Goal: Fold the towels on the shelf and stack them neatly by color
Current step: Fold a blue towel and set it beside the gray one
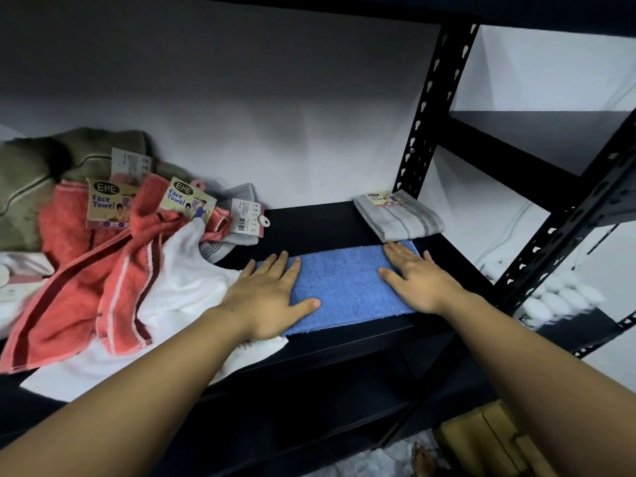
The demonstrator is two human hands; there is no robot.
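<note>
A blue towel (344, 284) lies folded into a long strip on the black shelf (309, 222). My left hand (272, 297) presses flat on its left end with straight fingers. My right hand (416, 277) lies flat on its right end. A folded grey towel (401, 216) with a label sits just behind the strip at the right. To the left lies a loose heap: coral-red towels (103, 270) with Face Towel tags, a white towel (182, 290), an unfolded grey towel (241, 201) and an olive-green towel (38, 173) at the back.
The rack's black perforated upright (433, 108) stands at the right rear, and a slanted post (564, 228) at the right front. A white wall backs the shelf. Below right are white round objects (557, 297) and a wooden box (492, 438).
</note>
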